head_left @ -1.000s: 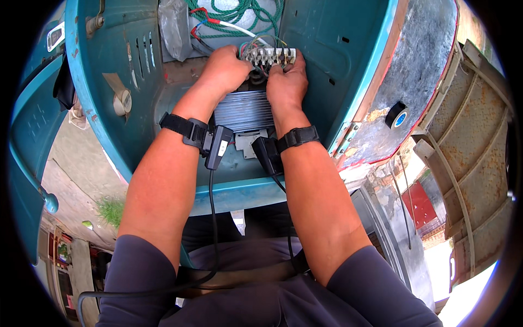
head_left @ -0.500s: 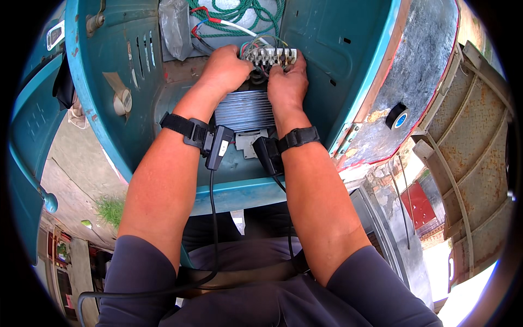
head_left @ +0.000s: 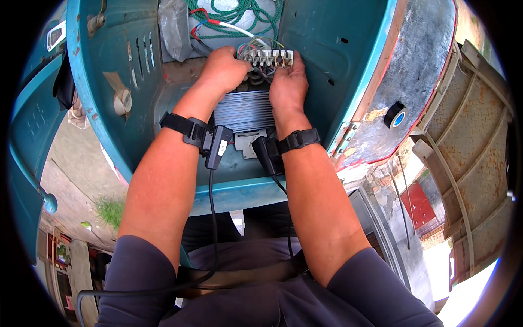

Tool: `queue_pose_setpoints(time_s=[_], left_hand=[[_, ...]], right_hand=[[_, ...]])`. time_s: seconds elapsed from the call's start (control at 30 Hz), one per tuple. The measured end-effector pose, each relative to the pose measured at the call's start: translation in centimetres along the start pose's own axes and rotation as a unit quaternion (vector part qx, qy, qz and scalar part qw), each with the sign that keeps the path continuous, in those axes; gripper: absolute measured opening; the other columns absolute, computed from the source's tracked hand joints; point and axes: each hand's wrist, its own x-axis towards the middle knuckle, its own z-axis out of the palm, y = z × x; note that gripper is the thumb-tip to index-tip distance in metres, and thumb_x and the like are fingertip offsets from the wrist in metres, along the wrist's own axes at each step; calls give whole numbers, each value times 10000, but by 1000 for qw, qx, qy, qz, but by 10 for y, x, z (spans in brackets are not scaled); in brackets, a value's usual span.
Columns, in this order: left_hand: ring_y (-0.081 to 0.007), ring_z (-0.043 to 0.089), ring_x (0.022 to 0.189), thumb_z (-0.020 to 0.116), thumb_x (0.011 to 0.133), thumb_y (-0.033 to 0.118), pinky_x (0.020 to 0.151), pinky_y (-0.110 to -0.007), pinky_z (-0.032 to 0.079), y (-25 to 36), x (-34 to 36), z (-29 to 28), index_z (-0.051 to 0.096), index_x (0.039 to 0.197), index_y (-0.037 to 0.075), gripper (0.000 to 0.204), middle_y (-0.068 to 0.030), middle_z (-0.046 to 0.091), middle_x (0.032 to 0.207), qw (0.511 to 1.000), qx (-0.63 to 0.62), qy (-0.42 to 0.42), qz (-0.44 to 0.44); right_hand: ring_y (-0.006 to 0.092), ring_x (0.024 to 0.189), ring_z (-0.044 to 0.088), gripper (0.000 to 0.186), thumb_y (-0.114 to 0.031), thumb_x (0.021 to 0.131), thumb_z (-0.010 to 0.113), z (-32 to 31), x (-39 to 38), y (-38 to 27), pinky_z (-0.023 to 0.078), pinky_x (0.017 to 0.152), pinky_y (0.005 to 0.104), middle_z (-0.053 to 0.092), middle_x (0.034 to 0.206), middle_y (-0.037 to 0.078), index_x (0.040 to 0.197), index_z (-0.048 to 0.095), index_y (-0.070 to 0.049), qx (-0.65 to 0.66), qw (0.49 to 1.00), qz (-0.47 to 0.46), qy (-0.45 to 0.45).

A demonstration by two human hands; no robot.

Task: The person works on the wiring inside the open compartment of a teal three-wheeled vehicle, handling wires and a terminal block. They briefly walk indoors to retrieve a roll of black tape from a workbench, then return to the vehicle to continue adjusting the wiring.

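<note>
A white terminal block (head_left: 279, 56) with metal screw clamps and several thin coloured wires is held up inside a teal metal box. My right hand (head_left: 289, 90) is closed on the block's right end, thumb in front and fingers behind. My left hand (head_left: 225, 71) is closed at the left end, against the block and its wires; its fingertips are partly hidden. Just below both hands lies a finned metal unit (head_left: 243, 110), with a light metal bracket (head_left: 249, 144) beneath it. A white cable (head_left: 237, 27) with red and blue ends runs behind the block.
Green rope (head_left: 239, 12) coils at the back beside a clear plastic bag (head_left: 173, 30). Left, a tape roll (head_left: 123, 102) hangs on the teal wall (head_left: 109, 49). A black tape roll (head_left: 396, 115) rests on the grey panel at right. Black cables trail from my wrist straps.
The terminal block has shifted slightly left and down, tilting a little, and my right thumb has moved along its front. My left hand has barely moved.
</note>
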Motion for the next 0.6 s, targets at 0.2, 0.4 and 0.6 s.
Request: queue_pose_setpoints(time_s=[0.2, 0.4, 0.6], left_hand=[[-171, 695, 728, 618, 875, 70, 599, -291, 545, 5, -2, -1, 643, 999, -50, 174, -101, 687, 881, 999, -12, -16, -27], [-173, 699, 736, 617, 878, 74, 601, -288, 544, 9, -5, -2, 641, 1004, -49, 177, -101, 690, 894, 999, -16, -12, -31], [-172, 701, 740, 613, 881, 74, 598, -285, 543, 7, -3, -2, 641, 1010, -46, 178, -101, 690, 897, 999, -18, -14, -37]], right_hand=[[369, 1161, 643, 525, -101, 929, 467, 1, 0, 4, 474, 1016, 399, 645, 1279, 249, 1448, 489, -23, 45, 999, 6, -2], [353, 1208, 620, 470, -140, 968, 439, 2, 3, 9, 458, 1041, 388, 628, 1318, 242, 1410, 542, -23, 74, 997, 28, 2], [278, 1160, 631, 437, -83, 996, 439, 5, 4, 12, 476, 1007, 347, 635, 1301, 196, 1417, 528, -5, 141, 990, 19, 1]])
